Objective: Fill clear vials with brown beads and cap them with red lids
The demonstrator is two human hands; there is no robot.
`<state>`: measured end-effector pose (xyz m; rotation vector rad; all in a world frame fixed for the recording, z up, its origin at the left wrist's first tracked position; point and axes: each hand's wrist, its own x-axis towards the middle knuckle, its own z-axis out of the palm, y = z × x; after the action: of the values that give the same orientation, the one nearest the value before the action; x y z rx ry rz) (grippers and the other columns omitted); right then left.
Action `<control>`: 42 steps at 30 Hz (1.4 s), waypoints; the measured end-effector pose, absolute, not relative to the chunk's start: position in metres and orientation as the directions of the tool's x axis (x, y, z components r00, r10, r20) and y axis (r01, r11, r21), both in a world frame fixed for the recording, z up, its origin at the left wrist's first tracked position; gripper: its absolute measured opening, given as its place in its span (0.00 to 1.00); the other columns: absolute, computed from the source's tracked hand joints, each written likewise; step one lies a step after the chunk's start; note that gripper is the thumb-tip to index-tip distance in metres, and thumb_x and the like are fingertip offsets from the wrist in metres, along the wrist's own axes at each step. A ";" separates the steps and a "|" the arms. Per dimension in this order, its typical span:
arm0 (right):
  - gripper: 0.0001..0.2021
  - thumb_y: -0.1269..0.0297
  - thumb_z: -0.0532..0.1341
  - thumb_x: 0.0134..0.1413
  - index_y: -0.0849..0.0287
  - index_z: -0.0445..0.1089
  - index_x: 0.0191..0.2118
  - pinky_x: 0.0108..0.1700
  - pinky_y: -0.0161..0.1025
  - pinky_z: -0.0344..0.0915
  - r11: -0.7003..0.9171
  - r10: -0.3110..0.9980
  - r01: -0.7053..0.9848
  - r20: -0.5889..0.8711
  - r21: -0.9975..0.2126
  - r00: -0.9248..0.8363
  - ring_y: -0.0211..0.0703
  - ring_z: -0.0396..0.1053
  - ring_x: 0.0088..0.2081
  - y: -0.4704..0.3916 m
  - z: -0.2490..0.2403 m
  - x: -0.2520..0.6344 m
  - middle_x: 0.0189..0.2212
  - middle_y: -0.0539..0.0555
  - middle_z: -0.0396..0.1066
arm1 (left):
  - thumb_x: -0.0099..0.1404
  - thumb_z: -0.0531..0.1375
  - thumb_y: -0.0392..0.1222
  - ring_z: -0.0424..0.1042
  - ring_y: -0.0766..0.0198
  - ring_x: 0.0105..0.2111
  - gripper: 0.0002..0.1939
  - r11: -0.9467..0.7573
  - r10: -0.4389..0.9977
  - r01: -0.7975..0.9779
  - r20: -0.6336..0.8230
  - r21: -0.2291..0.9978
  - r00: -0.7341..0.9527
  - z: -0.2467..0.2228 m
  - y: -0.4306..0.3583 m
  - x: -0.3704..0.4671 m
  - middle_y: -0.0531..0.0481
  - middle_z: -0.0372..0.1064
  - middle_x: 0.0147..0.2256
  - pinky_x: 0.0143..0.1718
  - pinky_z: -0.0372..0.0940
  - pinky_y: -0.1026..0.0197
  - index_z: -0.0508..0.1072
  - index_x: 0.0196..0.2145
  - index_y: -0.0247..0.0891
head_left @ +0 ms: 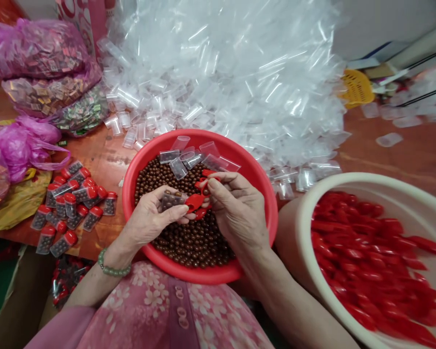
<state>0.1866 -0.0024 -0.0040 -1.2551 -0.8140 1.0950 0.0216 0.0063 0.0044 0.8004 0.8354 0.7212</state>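
Observation:
A red basin (261, 184) sits on my lap, filled with small brown beads (189, 242) and a few empty clear tubes (178, 167) at its far side. My left hand (152, 218) holds a clear tube filled with beads (171, 199) over the basin. My right hand (236, 208) grips several red caps (199, 194) and presses one against the tube's mouth. Both hands meet above the middle of the basin.
A white basin (312, 203) of red caps stands at my right. Several filled, red-capped tubes (69, 203) lie on the brown table at left. A large heap of empty clear tubes (221, 72) lies behind. Pink bags (32, 48) sit at far left.

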 end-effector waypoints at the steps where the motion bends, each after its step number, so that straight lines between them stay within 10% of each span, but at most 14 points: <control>1: 0.09 0.60 0.68 0.50 0.56 0.72 0.35 0.26 0.32 0.71 -0.002 0.940 -0.126 -0.045 -0.992 0.339 0.34 0.71 0.24 -0.005 -0.004 0.185 0.28 0.48 0.75 | 0.55 0.69 0.45 0.77 0.65 0.32 0.18 0.508 0.807 -0.246 -0.358 0.825 0.470 0.003 0.006 0.022 0.51 0.74 0.32 0.38 0.72 0.61 0.69 0.38 0.34; 6: 0.05 0.69 0.68 0.50 0.55 0.73 0.34 0.35 0.36 0.75 0.233 0.894 0.184 0.285 -0.955 0.345 0.38 0.76 0.30 -0.013 -0.001 0.184 0.29 0.48 0.76 | 0.53 0.70 0.41 0.73 0.68 0.34 0.17 0.464 0.859 -0.273 -0.352 0.843 0.371 -0.004 0.005 0.019 0.54 0.71 0.34 0.42 0.71 0.60 0.71 0.37 0.35; 12: 0.14 0.79 0.65 0.51 0.54 0.74 0.40 0.33 0.37 0.77 0.633 0.764 0.426 0.611 -0.646 -0.210 0.41 0.78 0.34 -0.020 0.006 0.198 0.37 0.54 0.80 | 0.54 0.68 0.35 0.72 0.66 0.41 0.11 0.295 0.928 -0.216 -0.226 0.931 0.295 -0.002 0.012 0.015 0.50 0.75 0.40 0.50 0.64 0.62 0.75 0.36 0.34; 16: 0.12 0.78 0.63 0.55 0.54 0.74 0.41 0.31 0.35 0.77 0.717 0.690 0.506 0.591 -0.479 -0.419 0.40 0.78 0.32 -0.023 0.010 0.202 0.37 0.55 0.80 | 0.55 0.66 0.35 0.73 0.64 0.42 0.09 0.278 0.928 -0.180 -0.215 0.943 0.305 0.001 0.012 0.015 0.49 0.76 0.40 0.51 0.64 0.60 0.77 0.36 0.35; 23: 0.10 0.74 0.67 0.51 0.52 0.72 0.38 0.35 0.42 0.78 0.466 0.754 0.672 0.656 -0.576 0.039 0.44 0.78 0.32 -0.017 0.005 0.193 0.30 0.51 0.78 | 0.55 0.68 0.41 0.74 0.66 0.35 0.15 0.415 0.894 -0.231 -0.348 0.880 0.282 -0.004 0.009 0.016 0.49 0.77 0.36 0.44 0.69 0.60 0.76 0.40 0.33; 33: 0.20 0.77 0.60 0.58 0.57 0.68 0.55 0.47 0.39 0.75 0.695 0.668 0.681 0.559 -0.232 -0.491 0.44 0.76 0.46 -0.014 -0.001 0.201 0.45 0.60 0.76 | 0.53 0.69 0.37 0.73 0.71 0.29 0.14 0.497 0.860 -0.288 -0.421 0.818 0.288 0.000 0.011 0.018 0.51 0.75 0.32 0.40 0.70 0.64 0.76 0.39 0.31; 42: 0.17 0.78 0.58 0.58 0.53 0.71 0.50 0.41 0.43 0.74 0.768 0.639 0.545 0.466 -0.338 -0.612 0.43 0.74 0.38 0.003 0.010 0.212 0.39 0.55 0.78 | 0.47 0.73 0.40 0.74 0.69 0.31 0.18 0.570 0.801 -0.358 -0.405 0.739 0.441 -0.004 0.011 0.016 0.51 0.75 0.31 0.40 0.70 0.63 0.77 0.35 0.32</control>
<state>0.2122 0.0034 0.0099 -0.8829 -2.3842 0.2168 0.0159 0.0107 -0.0043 0.6188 0.8257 0.7789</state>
